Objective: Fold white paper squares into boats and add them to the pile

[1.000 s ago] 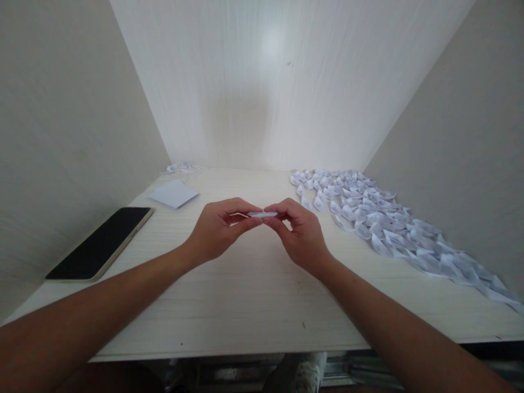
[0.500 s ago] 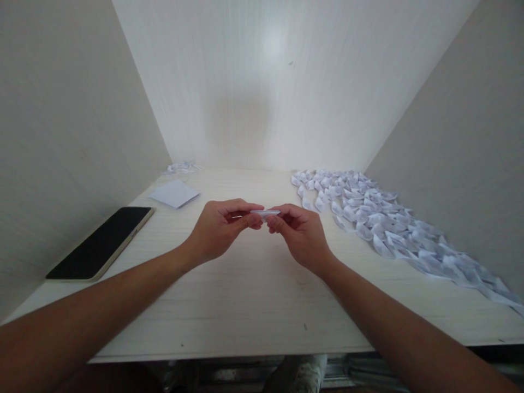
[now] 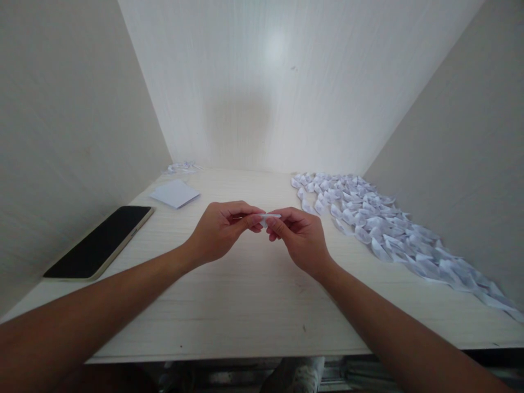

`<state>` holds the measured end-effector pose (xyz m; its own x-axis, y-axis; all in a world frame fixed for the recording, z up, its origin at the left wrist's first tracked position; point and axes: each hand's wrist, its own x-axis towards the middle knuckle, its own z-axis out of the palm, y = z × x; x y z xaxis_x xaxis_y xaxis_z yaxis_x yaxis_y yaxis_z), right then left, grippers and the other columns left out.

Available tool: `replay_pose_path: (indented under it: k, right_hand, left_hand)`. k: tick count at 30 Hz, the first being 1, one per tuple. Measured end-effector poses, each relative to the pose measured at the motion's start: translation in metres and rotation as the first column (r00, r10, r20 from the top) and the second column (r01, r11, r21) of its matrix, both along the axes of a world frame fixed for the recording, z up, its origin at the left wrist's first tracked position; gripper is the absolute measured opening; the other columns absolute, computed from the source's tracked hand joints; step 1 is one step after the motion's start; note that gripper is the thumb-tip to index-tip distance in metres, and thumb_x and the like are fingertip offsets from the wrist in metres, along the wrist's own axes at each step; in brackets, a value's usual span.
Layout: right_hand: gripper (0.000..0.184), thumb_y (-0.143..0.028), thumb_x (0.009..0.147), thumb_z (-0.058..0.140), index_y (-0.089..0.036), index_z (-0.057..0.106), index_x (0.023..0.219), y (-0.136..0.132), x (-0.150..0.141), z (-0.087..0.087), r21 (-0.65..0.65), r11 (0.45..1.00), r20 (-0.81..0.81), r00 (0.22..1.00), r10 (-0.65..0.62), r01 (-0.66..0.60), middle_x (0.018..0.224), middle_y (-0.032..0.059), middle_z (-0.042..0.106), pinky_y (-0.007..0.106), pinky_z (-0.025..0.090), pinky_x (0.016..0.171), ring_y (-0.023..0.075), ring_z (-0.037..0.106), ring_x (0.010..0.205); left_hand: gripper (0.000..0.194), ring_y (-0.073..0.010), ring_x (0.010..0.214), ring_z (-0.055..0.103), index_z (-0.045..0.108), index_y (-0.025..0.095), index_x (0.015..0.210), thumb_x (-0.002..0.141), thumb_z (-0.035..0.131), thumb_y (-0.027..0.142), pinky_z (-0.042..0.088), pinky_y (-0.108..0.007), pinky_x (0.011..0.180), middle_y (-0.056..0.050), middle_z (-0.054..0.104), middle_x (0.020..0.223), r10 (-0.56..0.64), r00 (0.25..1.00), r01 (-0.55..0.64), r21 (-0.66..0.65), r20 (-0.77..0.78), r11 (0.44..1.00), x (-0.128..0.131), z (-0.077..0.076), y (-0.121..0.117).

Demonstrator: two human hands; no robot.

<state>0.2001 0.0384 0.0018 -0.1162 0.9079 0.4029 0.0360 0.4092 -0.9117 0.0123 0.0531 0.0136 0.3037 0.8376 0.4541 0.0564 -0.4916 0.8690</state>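
Note:
A small folded piece of white paper (image 3: 270,216) is pinched between both hands above the middle of the table. My left hand (image 3: 219,229) grips its left end between thumb and fingers. At its right end, my right hand (image 3: 301,232) closes on it, the thumb on the near face. Most of the paper is covered by the fingertips, so its exact folded shape is hard to make out.
Many small folded paper boats (image 3: 368,213) cover the table's right side. White paper sheets (image 3: 175,194) lie at the left, with thin paper scraps (image 3: 183,167) behind. A phone (image 3: 100,243) rests near the left wall. Panels enclose the white table (image 3: 241,311).
The fingertips have shifted on the folded paper, the right thumb now over its near face. Both hands stay at about the same place; the paper has tilted slightly.

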Motion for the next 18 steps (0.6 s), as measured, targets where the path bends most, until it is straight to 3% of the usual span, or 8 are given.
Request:
replay_pose_path:
  k: [8, 18]
  right_hand:
    - [0.018, -0.038, 0.084, 0.078, -0.020, 0.075, 0.084, -0.0017, -0.0003, -0.0028, 0.068, 0.997, 0.025, 0.999, -0.034, 0.032, 0.066, 0.0002, 0.072, 0.024, 0.054, 0.051, 0.0112, 0.065, 0.052]
    - [0.030, -0.049, 0.083, 0.076, -0.019, 0.072, 0.079, -0.0035, -0.0005, -0.0008, 0.040, 0.999, 0.086, 0.996, -0.023, 0.019, 0.064, 0.0008, 0.071, 0.023, 0.050, 0.048, 0.0112, 0.062, 0.050]
  left_hand:
    - [0.017, -0.0148, 0.067, 0.072, 0.078, 0.017, 0.089, 0.090, 0.071, 0.032, 0.060, -0.023, 0.062, -0.004, 0.076, 0.077, -0.002, 0.997, 0.008, 0.073, -0.080, 0.997, -0.0009, 0.0029, -0.0016]
    - [0.016, -0.0143, 0.068, 0.071, 0.075, 0.016, 0.088, 0.092, 0.067, 0.029, 0.058, -0.022, 0.063, -0.004, 0.075, 0.079, 0.006, 0.986, 0.014, 0.121, -0.164, 0.993, -0.0016, 0.0021, -0.0017]
